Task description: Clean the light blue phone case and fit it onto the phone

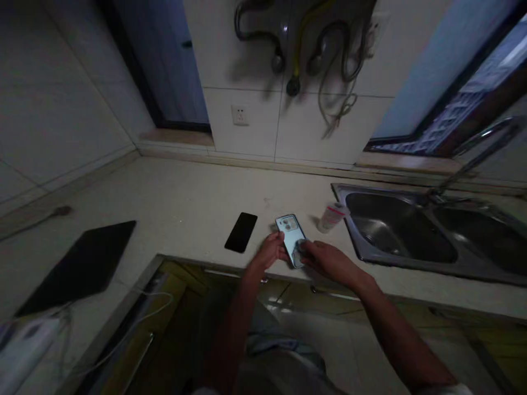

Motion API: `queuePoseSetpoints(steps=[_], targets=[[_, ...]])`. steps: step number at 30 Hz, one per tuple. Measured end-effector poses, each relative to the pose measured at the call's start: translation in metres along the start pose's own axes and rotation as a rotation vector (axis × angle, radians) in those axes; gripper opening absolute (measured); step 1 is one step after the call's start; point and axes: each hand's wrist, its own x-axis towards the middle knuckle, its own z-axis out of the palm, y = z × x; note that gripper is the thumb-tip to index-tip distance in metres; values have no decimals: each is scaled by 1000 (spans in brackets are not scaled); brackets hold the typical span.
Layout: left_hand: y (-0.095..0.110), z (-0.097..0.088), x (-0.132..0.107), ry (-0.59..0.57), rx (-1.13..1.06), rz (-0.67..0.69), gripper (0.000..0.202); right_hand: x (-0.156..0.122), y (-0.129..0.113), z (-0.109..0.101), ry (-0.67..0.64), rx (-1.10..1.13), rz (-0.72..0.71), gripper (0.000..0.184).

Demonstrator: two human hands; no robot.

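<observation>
Light-blue phone [290,235], one: camera side up, at the counter's [197,197] near edge, right of the black phone [241,232]. Left edge gripped by the left hand [270,250]; right hand [323,257] placed at near end, closure unclear. Steady left support, light right-hand pressure seem advised.

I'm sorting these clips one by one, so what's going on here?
Someone at a counter has both hands on a pale blue phone, camera side up. The left hand holds its edge; the right hand is at its lower back, with a small greyish item too blurred to name. A dark slab lies left, a cup right.
</observation>
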Motion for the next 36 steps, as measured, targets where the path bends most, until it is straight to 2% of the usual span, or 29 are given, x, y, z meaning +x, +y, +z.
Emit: queuePoseSetpoints(steps=[3, 7, 10, 15, 19, 23, 29, 32, 36], targets=[[0, -2, -2, -5, -21, -3, 66, 3, -4, 3, 40, 33, -113, 36], [0, -2, -3, 1, -22, 3, 52, 9, -10, 4, 33, -10, -178, 22], [-1, -2, -2, 3, -4, 13, 51, 12, -10, 0, 13, -55, -163, 16], [-2, -3, -1, 2, 31, 26, 51, 11, -3, -9, -66, -225, -142, 17], [-3, -4, 0, 5, 52, 15, 49, 12, 1, -12, -79, -335, -41, 16], [-3, -4, 0, -4, 71, 0, 54, 19, 3, -4, 27, -286, 117, 17], [-1, -6, 0, -100, 155, -47, 86, 43, 9, 2, 275, -239, 208, 24], [-2, -8, 0, -139, 191, -73, 85, 59, 7, -3, 339, -226, 234, 26], [-2, -10, 1, -164, 172, -68, 78, 76, -2, -7, 323, -187, 228, 23]])
